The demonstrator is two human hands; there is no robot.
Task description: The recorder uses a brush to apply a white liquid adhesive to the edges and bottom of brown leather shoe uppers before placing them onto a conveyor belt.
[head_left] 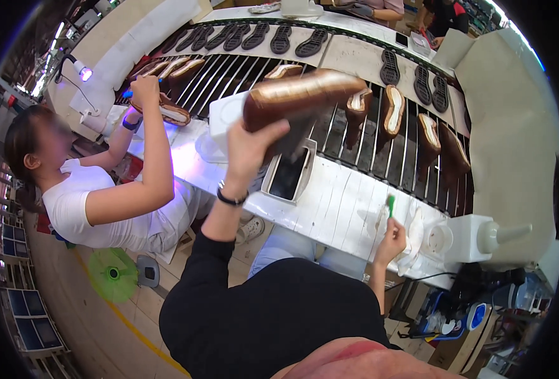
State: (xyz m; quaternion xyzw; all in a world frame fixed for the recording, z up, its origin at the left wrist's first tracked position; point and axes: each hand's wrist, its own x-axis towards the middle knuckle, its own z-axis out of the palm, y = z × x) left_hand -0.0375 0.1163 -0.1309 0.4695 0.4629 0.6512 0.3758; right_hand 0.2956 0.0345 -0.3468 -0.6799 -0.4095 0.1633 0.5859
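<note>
Shoe upper (295,100), pale underside up, is clasped by the left hand (248,148); the right hand (390,242) pinches a slim green tool (390,206) above the white bench (337,196).

The single view looks from the wearer's head, through the left of two fisheye lenses, steeply down and forward over the dark-clothed torso (286,303) at the lower edge. It takes in a very wide sweep: dark shading rounds the corners, and the green-edged far belt (349,33) bends into an arch. The left hand (254,148) sits close to the lens and looks large near the centre; the right hand (391,242) looks smaller, lower right. The white worktable (336,189) crosses the middle, with the co-worker (102,202) seen side-on at left and the tiled floor (128,322) below.
</note>
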